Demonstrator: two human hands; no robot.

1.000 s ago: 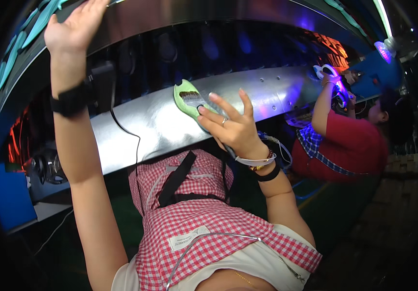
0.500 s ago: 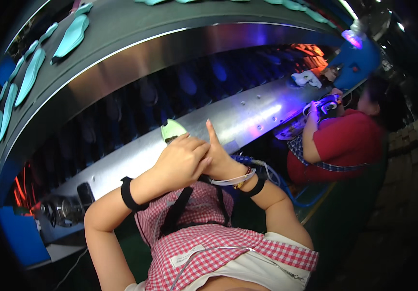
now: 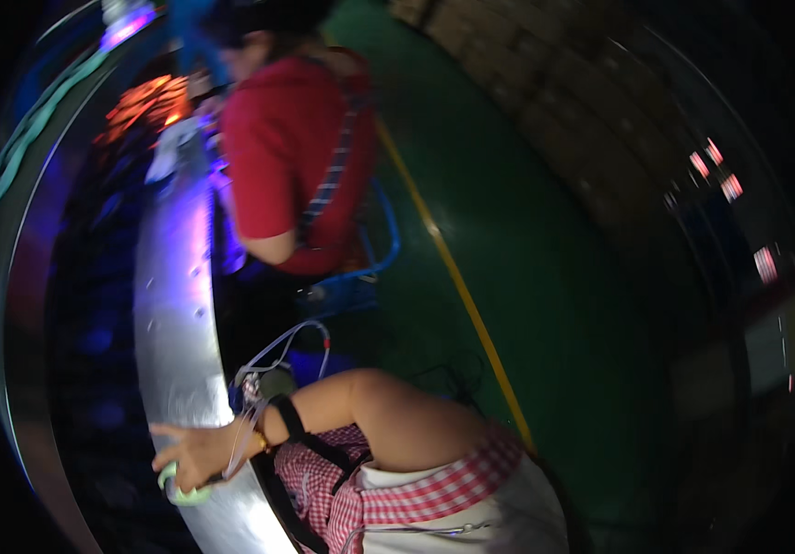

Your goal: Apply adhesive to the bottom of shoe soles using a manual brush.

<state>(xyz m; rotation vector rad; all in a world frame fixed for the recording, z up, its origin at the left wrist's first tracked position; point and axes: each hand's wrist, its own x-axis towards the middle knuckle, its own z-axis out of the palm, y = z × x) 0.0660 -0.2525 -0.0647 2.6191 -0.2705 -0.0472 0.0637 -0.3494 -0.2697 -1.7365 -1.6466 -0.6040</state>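
Observation:
My right hand (image 3: 199, 455), with a pale wristband and a yellow bracelet, is over the metal ledge (image 3: 180, 369) at the lower left. Its lower fingers curl onto a light green shoe piece (image 3: 192, 499), gripping it. One finger points out to the left, clear of the piece. Blur and the hand itself hide most of the piece's shape. My left hand is out of the picture.
Beyond the ledge, a person in a red top (image 3: 273, 148) is at the same machine. White and blue cables (image 3: 286, 346) hang beside my wrist. Teal shoe soles (image 3: 23, 152) lie along the belt at far left. A yellow line (image 3: 457, 277) crosses the green floor (image 3: 526, 249).
The view has swung to the right, so the co-worker and ledge now appear farther left. My left hand, earlier together with the right at the green piece, has left the picture.

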